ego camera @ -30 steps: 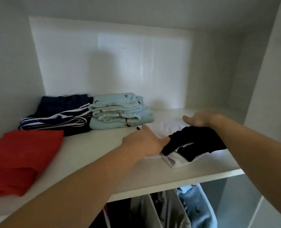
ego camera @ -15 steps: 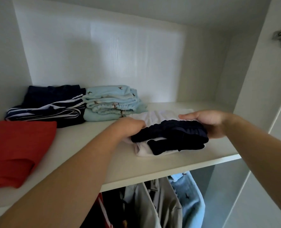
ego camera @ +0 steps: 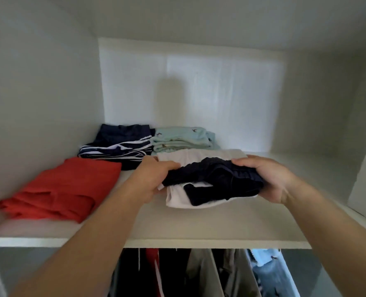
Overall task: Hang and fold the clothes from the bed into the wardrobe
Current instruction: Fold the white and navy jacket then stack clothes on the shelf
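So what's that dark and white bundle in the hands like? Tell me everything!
The bundle is soft folded cloth: crumpled navy on top, white underneath, sticking out at the front and back. It sits on the shelf, in front of the blue pile. The left hand grips its left end and the right hand its right end.

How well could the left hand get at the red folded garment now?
Probably yes, once it lets go: the left hand grips the navy-and-white bundle, but the red garment lies uncovered to its left, with only bare shelf between.
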Demonstrator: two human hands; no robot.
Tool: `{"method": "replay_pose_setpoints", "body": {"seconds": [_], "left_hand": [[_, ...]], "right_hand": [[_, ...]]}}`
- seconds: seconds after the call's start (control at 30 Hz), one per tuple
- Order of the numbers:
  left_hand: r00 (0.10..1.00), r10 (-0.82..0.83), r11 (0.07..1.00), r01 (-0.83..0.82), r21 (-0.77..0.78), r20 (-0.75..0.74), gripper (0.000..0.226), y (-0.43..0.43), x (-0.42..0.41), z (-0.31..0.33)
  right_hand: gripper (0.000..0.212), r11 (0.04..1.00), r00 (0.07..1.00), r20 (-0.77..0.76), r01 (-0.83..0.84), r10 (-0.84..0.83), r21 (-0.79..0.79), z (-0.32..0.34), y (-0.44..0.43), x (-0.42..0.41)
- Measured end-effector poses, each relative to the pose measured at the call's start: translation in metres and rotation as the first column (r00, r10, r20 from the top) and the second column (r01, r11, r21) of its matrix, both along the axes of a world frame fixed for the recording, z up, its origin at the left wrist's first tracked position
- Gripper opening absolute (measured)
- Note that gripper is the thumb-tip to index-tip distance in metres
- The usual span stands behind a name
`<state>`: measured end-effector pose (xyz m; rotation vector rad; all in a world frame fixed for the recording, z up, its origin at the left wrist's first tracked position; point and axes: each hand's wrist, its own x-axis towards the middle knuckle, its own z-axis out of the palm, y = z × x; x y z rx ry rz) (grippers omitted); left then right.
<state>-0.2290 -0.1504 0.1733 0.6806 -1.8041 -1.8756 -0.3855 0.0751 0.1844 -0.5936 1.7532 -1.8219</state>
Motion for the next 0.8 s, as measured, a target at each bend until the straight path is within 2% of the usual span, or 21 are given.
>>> {"method": "replay_pose_setpoints", "body": {"seconds": [0.1,0.13,0.17,0.23,0.33,0.4,0.47,0.57,0.63,0.67,0.73,0.77,0.8], "left_hand": [[0.977,0.2,0.969,-0.208,-0.132,-0.072,0.088,-0.01,0.027,0.006],[0.966,0.233,0.953,-0.251,-0.173,-0.114,0.096,-0.012,0.037,0.008],[0.954,0.25,0.938,-0.281,-0.202,-0.165,0.096,-0.015,0.046,0.01],[0.928,0.284,0.908,-0.341,-0.243,-0.239,0.08,-0.023,0.066,0.016],[0.872,0.405,0.834,-0.475,-0.279,-0.275,0.054,-0.036,0.096,0.023],[0.816,0.501,0.761,-0.574,-0.302,-0.287,0.049,-0.046,0.115,0.023],[0.77,0.566,0.695,-0.638,-0.333,-0.294,0.055,-0.053,0.132,0.019],[0.753,0.614,0.67,-0.656,-0.347,-0.237,0.076,-0.057,0.153,0.012],[0.76,0.628,0.688,-0.644,-0.336,-0.169,0.087,-0.062,0.163,0.003],[0.757,0.641,0.676,-0.637,-0.371,-0.13,0.085,-0.064,0.166,-0.004],[0.732,0.68,0.627,-0.615,-0.478,-0.05,0.075,-0.068,0.168,-0.018],[0.724,0.69,0.622,-0.608,-0.493,-0.022,0.071,-0.071,0.167,-0.024],[0.735,0.679,0.66,-0.608,-0.44,0.004,0.069,-0.072,0.167,-0.024]], "right_hand": [[0.035,0.999,0.998,-0.037,-0.05,0.049,-0.018,0.011,-0.031,0.007],[0.034,0.998,0.997,-0.043,-0.065,0.065,-0.016,0.014,-0.043,0.01],[0.031,0.996,0.995,-0.039,-0.092,0.091,-0.016,0.018,-0.056,0.012],[0.023,0.985,0.985,-0.002,-0.172,0.172,-0.02,0.027,-0.082,0.019],[0.017,0.951,0.951,0.033,-0.309,0.308,0.014,0.045,-0.129,0.032],[0.016,0.927,0.928,0.011,-0.372,0.372,0.044,0.057,-0.164,0.045],[0.004,0.918,0.914,-0.09,-0.392,0.396,0.061,0.069,-0.201,0.059],[0.038,0.936,0.885,-0.32,-0.352,0.338,0.014,0.081,-0.253,0.072],[0.046,0.948,0.853,-0.43,-0.317,0.296,0.024,0.076,-0.284,0.079],[0.042,0.957,0.803,-0.527,-0.278,0.277,0.08,0.067,-0.295,0.083],[0.025,0.938,0.568,-0.747,-0.183,0.345,0.294,0.042,-0.316,0.094],[0.016,0.909,0.45,-0.793,-0.139,0.411,0.393,0.028,-0.323,0.102],[0.015,0.882,0.381,-0.8,-0.112,0.463,0.457,0.017,-0.327,0.109]]}}
